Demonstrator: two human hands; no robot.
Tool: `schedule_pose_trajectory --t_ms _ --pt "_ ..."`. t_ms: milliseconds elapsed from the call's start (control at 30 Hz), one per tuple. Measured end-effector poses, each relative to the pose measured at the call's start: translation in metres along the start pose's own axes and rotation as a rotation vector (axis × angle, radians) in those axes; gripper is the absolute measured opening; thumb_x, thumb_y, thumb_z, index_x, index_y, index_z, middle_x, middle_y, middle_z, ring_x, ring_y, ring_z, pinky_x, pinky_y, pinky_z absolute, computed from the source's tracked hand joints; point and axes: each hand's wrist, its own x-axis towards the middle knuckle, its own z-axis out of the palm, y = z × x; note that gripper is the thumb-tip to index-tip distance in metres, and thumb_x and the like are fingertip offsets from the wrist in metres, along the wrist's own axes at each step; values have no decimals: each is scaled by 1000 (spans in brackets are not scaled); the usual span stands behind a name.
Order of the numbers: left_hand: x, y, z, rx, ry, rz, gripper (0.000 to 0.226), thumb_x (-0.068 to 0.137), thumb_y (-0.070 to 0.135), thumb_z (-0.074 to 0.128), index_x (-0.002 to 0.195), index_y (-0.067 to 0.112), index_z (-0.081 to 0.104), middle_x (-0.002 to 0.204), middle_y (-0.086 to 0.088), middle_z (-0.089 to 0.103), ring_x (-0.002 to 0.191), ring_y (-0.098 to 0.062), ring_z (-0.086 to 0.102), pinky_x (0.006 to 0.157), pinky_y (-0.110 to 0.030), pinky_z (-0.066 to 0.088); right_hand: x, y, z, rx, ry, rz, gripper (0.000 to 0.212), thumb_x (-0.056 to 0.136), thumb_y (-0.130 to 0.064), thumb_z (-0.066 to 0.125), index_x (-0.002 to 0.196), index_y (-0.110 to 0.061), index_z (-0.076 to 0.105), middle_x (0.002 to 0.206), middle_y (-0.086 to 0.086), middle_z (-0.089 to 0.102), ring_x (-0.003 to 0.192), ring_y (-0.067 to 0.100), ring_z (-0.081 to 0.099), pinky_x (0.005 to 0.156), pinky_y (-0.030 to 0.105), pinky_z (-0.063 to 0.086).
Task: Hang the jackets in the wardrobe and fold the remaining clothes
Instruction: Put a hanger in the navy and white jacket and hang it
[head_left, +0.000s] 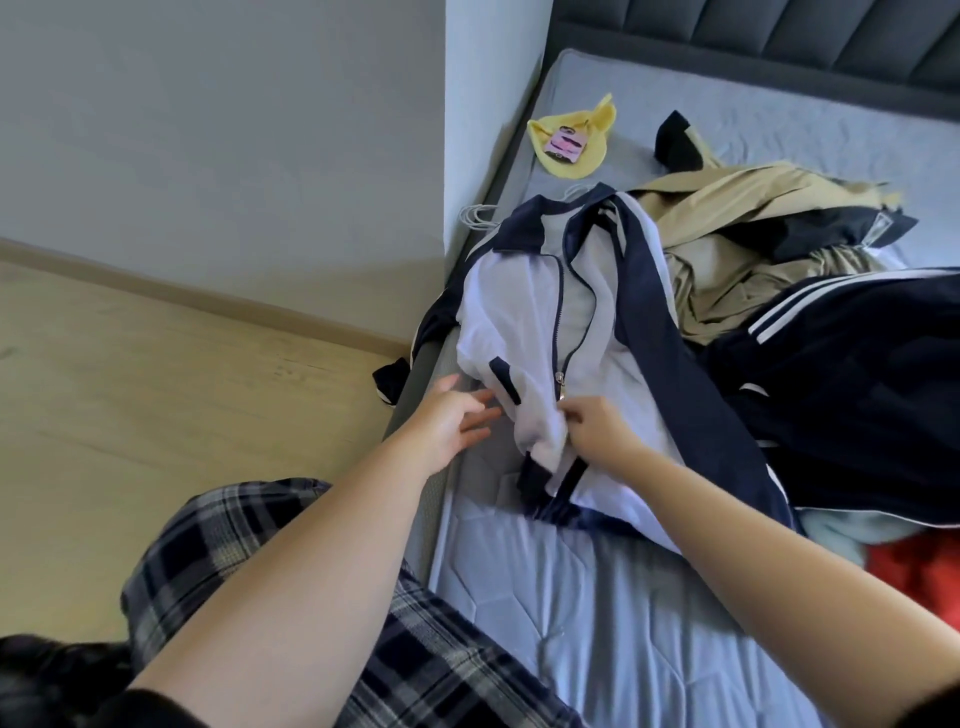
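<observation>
A white and navy zip jacket (524, 312) lies on the bed, collar away from me, its zipper partly open. A white wire hanger (480, 214) pokes out beside the collar. My right hand (600, 428) pinches the jacket's front edge just below the zipper pull. My left hand (452, 415) hovers with relaxed fingers just left of the jacket, near the bed's edge, holding nothing. A beige jacket (727, 228) and a navy garment with white stripes (841, 364) are heaped to the right.
The bed's grey mattress (597, 597) runs along a wall corner (467, 130). A yellow cloth item with a pink tag (569, 137) lies far back. Red and pale blue clothes (914, 561) sit at the right edge. Wooden floor (156, 389) is on the left.
</observation>
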Motion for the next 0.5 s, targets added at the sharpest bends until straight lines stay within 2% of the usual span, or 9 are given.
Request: schedule_pose_trajectory --t_ms 67,133,200,300,367,433,467,500 --pt "0 -4 -1 213 23 -33 65 90 -5 47 147 20 27 122 -4 58 112 -22 58 88 -35 49 8 6 -19 359 27 215 29 89 4 44 85 -11 69 69 2 60 63 14 52 52 12 42" --pt "-1 -9 -1 330 -66 -58 61 89 -1 53 143 23 35 133 -3 52 118 -20 52 93 -35 47 14 13 -30 710 -39 446 18 90 -1 49 89 -3 67 68 6 55 58 15 50 52 23 47" --pt "-1 -12 3 395 -175 -34 62 88 0 57 141 26 36 133 3 52 118 -17 52 101 -39 45 17 17 -37 898 -92 588 10 89 -8 54 82 -6 61 67 7 48 57 18 46 50 27 45" --pt "0 -17 12 501 -272 57 80 82 1 67 146 26 27 131 6 53 120 -15 53 106 -41 41 21 15 -34 852 -78 550 13 90 -5 51 93 2 62 78 10 49 71 23 47 66 35 45" --pt "0 -22 18 576 -346 131 88 74 2 75 145 23 28 128 8 56 117 -7 55 102 -31 45 18 8 -29 644 -10 421 22 91 -1 47 101 3 66 76 9 57 72 19 53 69 28 48" --pt "-3 -27 24 747 -386 242 91 64 8 81 138 27 32 117 18 57 105 10 56 83 -12 48 16 1 -23 435 59 299 25 91 1 44 97 -3 68 68 3 60 55 6 56 52 13 45" --pt "-4 -30 26 858 -362 299 96 60 14 83 138 31 29 115 20 54 105 10 55 78 -10 47 16 -1 -22 406 93 265 27 90 2 42 95 -4 67 64 1 59 47 1 54 43 11 41" --pt "-5 -32 27 970 -321 358 100 59 20 84 139 33 26 119 18 50 109 3 54 81 -14 47 16 -3 -21 397 131 241 27 89 3 41 94 -4 67 63 0 59 42 -2 53 39 10 39"
